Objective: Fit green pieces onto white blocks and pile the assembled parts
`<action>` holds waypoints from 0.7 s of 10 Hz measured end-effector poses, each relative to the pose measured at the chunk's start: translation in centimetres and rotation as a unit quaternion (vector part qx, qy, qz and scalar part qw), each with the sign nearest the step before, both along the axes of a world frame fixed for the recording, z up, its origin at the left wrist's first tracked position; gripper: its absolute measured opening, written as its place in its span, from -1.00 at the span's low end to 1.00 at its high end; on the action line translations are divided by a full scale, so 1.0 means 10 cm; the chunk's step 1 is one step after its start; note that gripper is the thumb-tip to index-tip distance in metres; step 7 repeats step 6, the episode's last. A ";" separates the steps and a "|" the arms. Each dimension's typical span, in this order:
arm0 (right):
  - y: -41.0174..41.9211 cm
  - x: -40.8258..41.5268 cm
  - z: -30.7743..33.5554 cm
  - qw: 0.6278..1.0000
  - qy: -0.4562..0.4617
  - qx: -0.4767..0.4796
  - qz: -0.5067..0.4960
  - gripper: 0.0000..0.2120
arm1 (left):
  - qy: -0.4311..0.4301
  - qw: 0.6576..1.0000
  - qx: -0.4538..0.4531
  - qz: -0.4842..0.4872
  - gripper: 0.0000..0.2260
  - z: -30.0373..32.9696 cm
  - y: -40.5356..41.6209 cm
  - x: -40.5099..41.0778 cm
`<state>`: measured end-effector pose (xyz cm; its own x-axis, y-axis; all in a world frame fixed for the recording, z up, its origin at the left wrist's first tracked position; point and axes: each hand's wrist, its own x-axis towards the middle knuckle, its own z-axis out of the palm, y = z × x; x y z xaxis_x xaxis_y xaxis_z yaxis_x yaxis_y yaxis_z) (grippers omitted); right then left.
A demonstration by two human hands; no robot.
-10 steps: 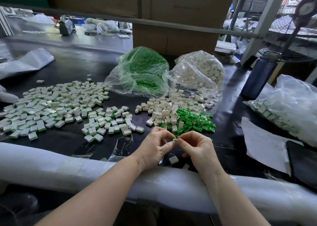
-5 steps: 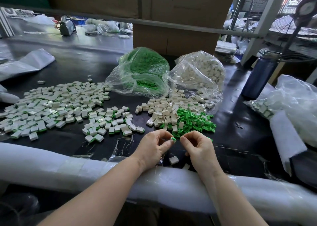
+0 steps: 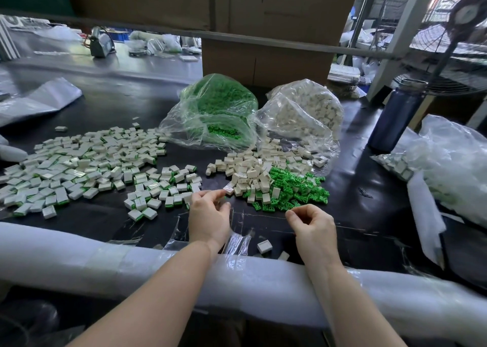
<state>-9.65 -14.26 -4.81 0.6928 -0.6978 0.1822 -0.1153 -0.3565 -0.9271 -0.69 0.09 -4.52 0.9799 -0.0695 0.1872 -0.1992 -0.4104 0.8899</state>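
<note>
My left hand [image 3: 208, 213] hovers over the black table with its fingers loosely curled and thumb apart from the index finger. The index tip is beside a white block [image 3: 228, 188] at the near-left edge of the loose white blocks [image 3: 250, 174]. Nothing shows in that hand. My right hand [image 3: 312, 224] is lower right with fingers curled and thumb against index, just short of the loose green pieces [image 3: 295, 188]; I see nothing between them. Assembled white-and-green parts lie in a small heap [image 3: 163, 188] and a wide spread [image 3: 79, 162] to the left.
A clear bag of green pieces [image 3: 218, 112] and a bag of white blocks [image 3: 303, 112] stand behind the piles. A dark blue bottle [image 3: 392, 114] and more plastic bags [image 3: 448, 162] are at right. One part [image 3: 264, 246] lies near the foam-wrapped front rail [image 3: 105, 265].
My hands have separated. The left moved left and forward to the white pile's edge; the right moved right toward the green pieces. The green-tipped piece pinched between them is no longer visible.
</note>
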 end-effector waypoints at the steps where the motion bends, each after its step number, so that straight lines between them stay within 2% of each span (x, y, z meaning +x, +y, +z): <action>1: -0.01 0.01 -0.01 1.000 0.004 0.005 -0.018 -0.85 | 0.022 0.999 0.019 0.028 -0.69 -0.02 0.01 0.03; 3: -0.06 -0.02 -0.04 0.997 -0.004 0.008 -0.072 -0.87 | 0.050 0.995 0.082 0.016 -0.60 -0.02 -0.02 0.02; 5: -0.09 -0.02 -0.02 0.989 -0.062 0.020 -0.136 -0.79 | -0.009 0.992 0.122 -0.009 -0.54 -0.07 -0.01 0.01; 7: -0.07 -0.06 0.00 0.985 -0.077 0.022 -0.151 -0.78 | -0.028 0.991 0.129 -0.026 -0.51 -0.05 -0.01 -0.02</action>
